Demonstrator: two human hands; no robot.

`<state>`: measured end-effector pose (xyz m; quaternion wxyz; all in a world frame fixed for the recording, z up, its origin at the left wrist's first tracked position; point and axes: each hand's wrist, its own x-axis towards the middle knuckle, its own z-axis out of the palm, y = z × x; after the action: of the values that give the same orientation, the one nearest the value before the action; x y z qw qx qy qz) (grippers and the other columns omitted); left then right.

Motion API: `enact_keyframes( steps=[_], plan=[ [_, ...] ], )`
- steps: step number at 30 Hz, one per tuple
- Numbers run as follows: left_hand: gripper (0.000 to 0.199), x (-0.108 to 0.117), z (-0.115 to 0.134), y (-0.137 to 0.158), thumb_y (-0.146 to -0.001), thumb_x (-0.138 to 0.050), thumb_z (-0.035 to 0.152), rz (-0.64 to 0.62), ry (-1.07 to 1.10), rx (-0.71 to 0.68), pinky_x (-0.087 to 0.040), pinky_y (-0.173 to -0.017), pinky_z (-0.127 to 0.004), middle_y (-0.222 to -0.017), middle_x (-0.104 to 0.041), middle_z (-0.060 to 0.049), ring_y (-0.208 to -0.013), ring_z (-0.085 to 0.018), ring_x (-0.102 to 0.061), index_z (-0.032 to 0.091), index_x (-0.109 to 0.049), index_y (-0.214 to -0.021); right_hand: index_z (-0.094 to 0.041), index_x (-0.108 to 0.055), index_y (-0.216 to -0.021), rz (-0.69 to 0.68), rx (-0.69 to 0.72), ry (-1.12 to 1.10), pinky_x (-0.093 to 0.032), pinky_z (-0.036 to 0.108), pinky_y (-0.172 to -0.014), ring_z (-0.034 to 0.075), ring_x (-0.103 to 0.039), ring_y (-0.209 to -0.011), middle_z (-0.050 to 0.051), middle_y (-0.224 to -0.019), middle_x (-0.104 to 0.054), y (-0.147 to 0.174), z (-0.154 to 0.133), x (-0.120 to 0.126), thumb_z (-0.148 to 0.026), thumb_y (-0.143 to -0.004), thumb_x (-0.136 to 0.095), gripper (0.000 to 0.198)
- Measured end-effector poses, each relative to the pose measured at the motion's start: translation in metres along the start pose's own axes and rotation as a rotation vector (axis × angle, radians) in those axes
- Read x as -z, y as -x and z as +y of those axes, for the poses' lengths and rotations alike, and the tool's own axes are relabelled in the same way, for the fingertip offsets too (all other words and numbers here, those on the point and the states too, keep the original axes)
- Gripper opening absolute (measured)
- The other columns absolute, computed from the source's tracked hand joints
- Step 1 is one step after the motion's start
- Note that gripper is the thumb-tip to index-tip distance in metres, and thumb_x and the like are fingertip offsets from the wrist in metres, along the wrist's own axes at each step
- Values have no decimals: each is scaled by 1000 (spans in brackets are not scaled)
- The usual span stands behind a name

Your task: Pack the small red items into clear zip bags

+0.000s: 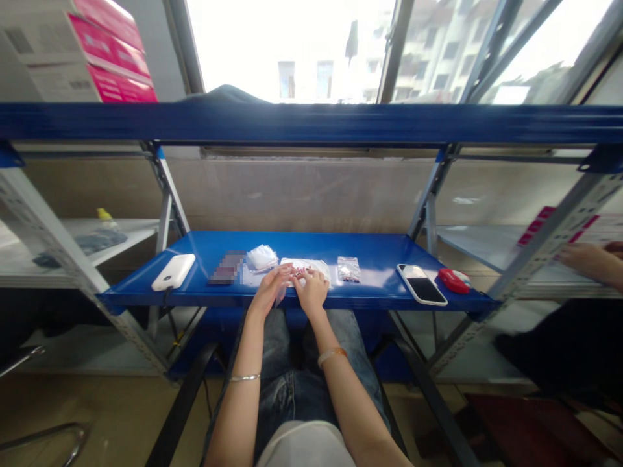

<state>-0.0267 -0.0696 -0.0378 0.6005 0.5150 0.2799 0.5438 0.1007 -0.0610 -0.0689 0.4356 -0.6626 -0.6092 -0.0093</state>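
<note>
My left hand (269,290) is closed, with a small clear plastic bag (281,296) hanging from its fingers near the shelf's front edge. Just beside it, my right hand (313,292) reaches over a white sheet or tray (318,265); its fingers are curled together, and what they pinch is too small to make out. Small red and dark beads (302,270) lie on the white piece, partly covered by my fingers. A stack of clear plastic bags (261,257) lies to the left. To the right rests a zip bag (348,268) with small dark pieces along its bottom.
On the blue shelf (379,246) are a white power bank (174,271) with a cable, a blurred-out dark item (227,268), a white phone (422,284) and a red object (453,280). A blue beam (311,123) crosses above. Another person's hand (586,259) shows at right.
</note>
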Motion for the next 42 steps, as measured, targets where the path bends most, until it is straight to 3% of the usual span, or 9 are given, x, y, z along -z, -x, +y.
enact_keyframes(
  steps=[6, 10, 14, 19, 27, 35, 42],
  plan=[
    [54, 0, 0, 0, -73, -67, 47, -37, -38, 4, -38, -47, -18, -110, -66, -13, -88, -20, -64, 17, -59, -117, -21, -71, -81, 30, -25, -92, -33, 46, -91, 29, -50, -108, 12, -110, -62, 0, -1, 3, -31, -81, -60, 15],
    [53, -1, 2, 0, -70, -71, 44, -47, -41, -6, -46, -65, -22, -109, -66, -12, -95, -21, -63, 16, -62, -114, -21, -71, -78, 178, -73, -288, -37, 43, -90, 25, -53, -102, 10, -103, -64, -6, -4, 15, -37, -81, -59, 20],
    [53, -1, 2, -1, -69, -72, 45, -61, -43, -15, -46, -79, -28, -110, -67, -13, -95, -22, -63, 15, -64, -112, -21, -70, -77, 281, -22, -493, -41, 38, -89, 22, -55, -99, 9, -98, -64, -14, -13, 36, -40, -79, -61, 22],
    [54, -5, 2, -1, -61, -78, 45, -6, -9, -10, -46, -85, -33, -106, -68, -12, -96, -24, -63, 17, -67, -106, -22, -71, -77, 104, 117, -607, -42, 36, -91, 22, -57, -100, 7, -96, -66, -16, -26, 56, -37, -77, -65, 16],
    [49, -14, 11, 4, -63, -76, 45, -96, 9, -31, -43, -91, -34, -109, -68, -11, -110, -26, -58, 18, -69, -103, -25, -74, -82, -58, 140, -591, -42, 36, -93, 22, -57, -104, 7, -101, -65, -11, -28, 48, -31, -75, -67, 11],
    [51, -4, -3, -1, -65, -74, 48, -29, 12, 14, -44, -83, -30, -108, -67, -10, -101, -22, -61, 19, -65, -107, -22, -74, -82, -90, 183, -643, -47, 32, -83, 20, -61, -93, 9, -97, -66, -13, -26, 44, -34, -80, -61, 18],
    [58, 2, -5, -3, -72, -63, 57, -68, -54, -10, -45, -76, -28, -110, -66, -12, -99, -23, -61, 18, -61, -115, -19, -70, -83, 79, 66, -552, -45, 34, -84, 21, -59, -95, 9, -93, -66, -19, -8, 42, -33, -85, -52, 23]
  ],
)
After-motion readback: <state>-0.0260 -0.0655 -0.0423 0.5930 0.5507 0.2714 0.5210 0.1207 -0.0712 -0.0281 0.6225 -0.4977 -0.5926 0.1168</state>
